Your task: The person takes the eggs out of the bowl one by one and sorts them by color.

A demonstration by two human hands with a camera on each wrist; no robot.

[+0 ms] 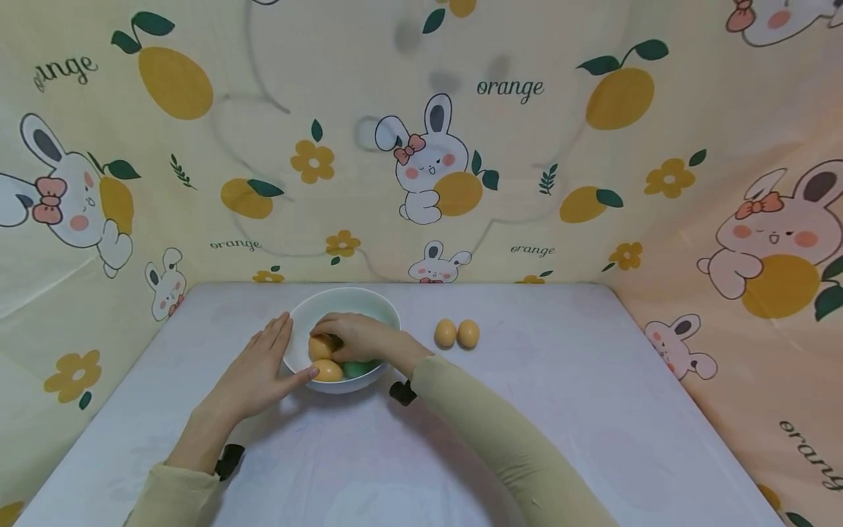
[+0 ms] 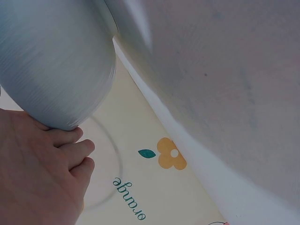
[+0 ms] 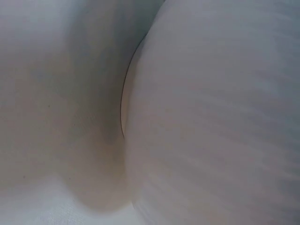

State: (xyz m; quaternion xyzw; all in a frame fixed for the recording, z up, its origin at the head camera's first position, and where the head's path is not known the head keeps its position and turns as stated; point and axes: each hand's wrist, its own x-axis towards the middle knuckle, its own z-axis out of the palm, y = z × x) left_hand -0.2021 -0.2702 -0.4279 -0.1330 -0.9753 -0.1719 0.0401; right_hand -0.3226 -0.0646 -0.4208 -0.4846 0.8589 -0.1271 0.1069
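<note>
A pale bowl (image 1: 388,311) stands toward the back of the table, left of centre. In it lie a brown egg (image 1: 327,371) at the near side and a smooth green rounded thing (image 1: 358,368), partly hidden. My right hand (image 1: 358,335) reaches into the bowl from the right, its fingers and thumb pinching another brown egg (image 1: 320,347). At the bowl's left side, my left hand (image 1: 257,373) presses with long, nearly straight fingers, the thumb reaching over the near rim. In the left wrist view its fingertips meet the bowl's outer wall (image 2: 56,65). The right wrist view hides the right hand behind the bowl.
Two brown eggs, a left one (image 1: 446,333) and a right one (image 1: 469,334), sit side by side on the table (image 1: 560,410) right of the bowl. A printed cloth (image 1: 540,161) with rabbits and oranges hangs behind and along both sides.
</note>
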